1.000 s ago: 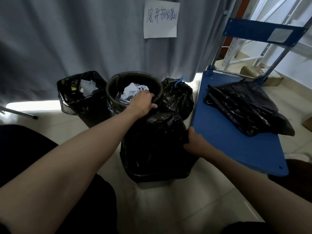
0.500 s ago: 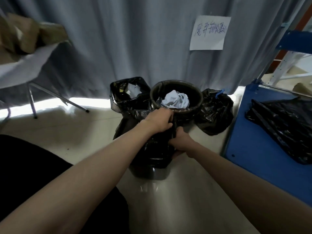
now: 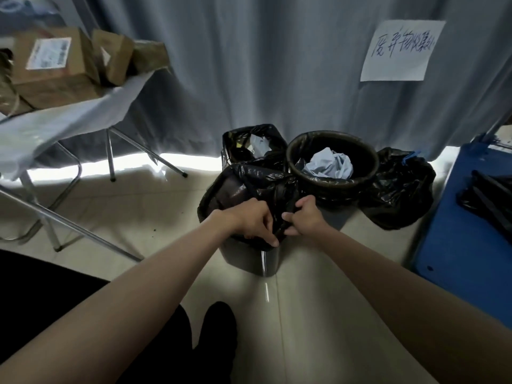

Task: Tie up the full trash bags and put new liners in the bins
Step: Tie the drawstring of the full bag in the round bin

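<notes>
Both hands, left (image 3: 253, 220) and right (image 3: 304, 217), now side by side, each grip clenched on the black bag (image 3: 249, 184).

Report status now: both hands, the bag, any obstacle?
Left hand and right hand both grip gathered black bag in near bin. Not knotted yet. Round bin close behind.

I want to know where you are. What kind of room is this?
Probably a storeroom or workplace waste corner: black-lined round bin, brown cardboard parcels on a folding table, a handwritten paper sign on a grey curtain.
</notes>
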The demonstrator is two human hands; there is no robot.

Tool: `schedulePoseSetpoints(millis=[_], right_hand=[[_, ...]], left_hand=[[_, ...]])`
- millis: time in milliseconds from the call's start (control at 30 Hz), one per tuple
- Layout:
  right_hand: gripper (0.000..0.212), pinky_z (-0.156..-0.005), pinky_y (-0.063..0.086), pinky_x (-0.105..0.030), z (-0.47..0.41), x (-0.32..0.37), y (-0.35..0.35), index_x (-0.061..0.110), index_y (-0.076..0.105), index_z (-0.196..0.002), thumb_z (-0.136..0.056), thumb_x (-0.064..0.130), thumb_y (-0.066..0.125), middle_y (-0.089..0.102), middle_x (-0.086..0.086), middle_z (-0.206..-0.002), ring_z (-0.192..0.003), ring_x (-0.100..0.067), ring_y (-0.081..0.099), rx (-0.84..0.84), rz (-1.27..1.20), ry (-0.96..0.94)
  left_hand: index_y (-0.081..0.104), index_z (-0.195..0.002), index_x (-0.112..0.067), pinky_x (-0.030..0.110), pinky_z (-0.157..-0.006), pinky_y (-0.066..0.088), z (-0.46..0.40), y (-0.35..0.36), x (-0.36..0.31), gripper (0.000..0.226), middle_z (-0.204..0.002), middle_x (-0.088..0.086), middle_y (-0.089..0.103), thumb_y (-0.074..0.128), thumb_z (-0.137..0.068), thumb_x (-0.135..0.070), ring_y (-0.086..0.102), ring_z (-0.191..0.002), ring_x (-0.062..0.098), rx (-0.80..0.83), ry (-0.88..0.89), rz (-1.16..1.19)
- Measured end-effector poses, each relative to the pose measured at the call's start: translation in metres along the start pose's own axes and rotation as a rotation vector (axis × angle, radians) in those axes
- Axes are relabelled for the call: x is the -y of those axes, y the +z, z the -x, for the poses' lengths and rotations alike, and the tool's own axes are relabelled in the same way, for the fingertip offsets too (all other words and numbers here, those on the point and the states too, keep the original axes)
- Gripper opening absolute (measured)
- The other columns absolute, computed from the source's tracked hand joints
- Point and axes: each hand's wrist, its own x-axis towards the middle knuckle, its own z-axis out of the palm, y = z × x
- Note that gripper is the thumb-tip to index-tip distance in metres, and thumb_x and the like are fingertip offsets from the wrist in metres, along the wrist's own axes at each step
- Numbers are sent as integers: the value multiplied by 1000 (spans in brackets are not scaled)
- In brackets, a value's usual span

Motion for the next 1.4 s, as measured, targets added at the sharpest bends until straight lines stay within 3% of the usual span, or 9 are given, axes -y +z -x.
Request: schedulePoseSetpoints(millis=[167, 300, 433, 633, 867, 1000, 1067, 1167, 1400], right_hand=[[26, -55, 61, -36, -4, -1, 15, 10, 41, -92, -87, 2, 66, 54, -20, -107, -76, -24, 63, -24, 61, -95], [22, -77, 59, -44, -6, 1, 23, 5, 52, -108, -89, 3, 62, 57, -18, -95, -82, -24, 59, 24, 186, -184], [38, -101, 48, -42, -6, 7, 23, 9, 59, -125, -88, 2, 53, 60, -3, -83, -97, -27, 58, 93, 337, -258], [21, -89, 53, -47, -3, 16, 4, 17, 64, -101, -85, 10, 52, 65, -5, -87, -100, -31, 63, -6, 380, -259], [19, -84, 49, -36, -12, 19, -45, 15, 61, -86, -92, 22, 44, 67, -15, -96, -96, -37, 61, -407, 375, -220], [8, -84, 51, -37, -24, 16, -79, 15, 51, -93, -91, 23, 52, 64, -18, -105, -96, -37, 63, -581, 171, -115], [18, -66, 60, -43, -31, 14, -91, 12, 42, -102, -93, 22, 55, 62, -22, -107, -78, -37, 68, -563, -26, -33], [32, -41, 56, -34, -38, 13, -101, 8, 36, -119, -96, 19, 55, 57, -24, -106, -57, -29, 66, -508, -282, 62], [64, -42, 56, -33, -60, 18, -101, 20, 19, -145, -95, 10, 56, 52, -26, -124, -54, -30, 65, -449, -494, 133]], left_hand=[[63, -71, -23, 27, -66, 42, 1, 11, -1, 22, -77, 0, 60, 77, -74, -40, 64, -83, 23, -194, -23, -134], [66, -87, -17, 31, -69, 43, 2, 10, 2, 19, -87, 4, 51, 74, -79, -32, 62, -93, 31, -245, -80, -196], [66, -104, -9, 36, -70, 42, 3, 6, 11, 25, -105, 14, 60, 70, -84, -23, 61, -100, 36, -328, -147, -270], [63, -106, -6, 38, -69, 44, 0, 1, 18, 24, -110, 15, 61, 65, -84, -15, 62, -101, 38, -413, -222, -361], [56, -111, -11, 42, -82, 49, -28, -12, -9, 38, -115, 11, 57, 63, -88, -41, 58, -106, 35, -516, -202, -135], [62, -104, -13, 40, -86, 50, -57, -14, -35, 34, -110, 13, 63, 60, -88, -43, 59, -106, 34, -502, -225, 122], [60, -112, -12, 39, -90, 47, -72, -12, -46, 38, -116, 14, 62, 60, -87, -41, 57, -111, 35, -495, -233, 204], [51, -128, -7, 40, -99, 42, -91, -8, -62, 51, -132, 15, 50, 62, -87, -35, 51, -120, 36, -508, -229, 288], [44, -133, 2, 39, -102, 38, -115, 3, -85, 52, -140, 15, 32, 55, -94, -30, 49, -120, 37, -538, -219, 292]])
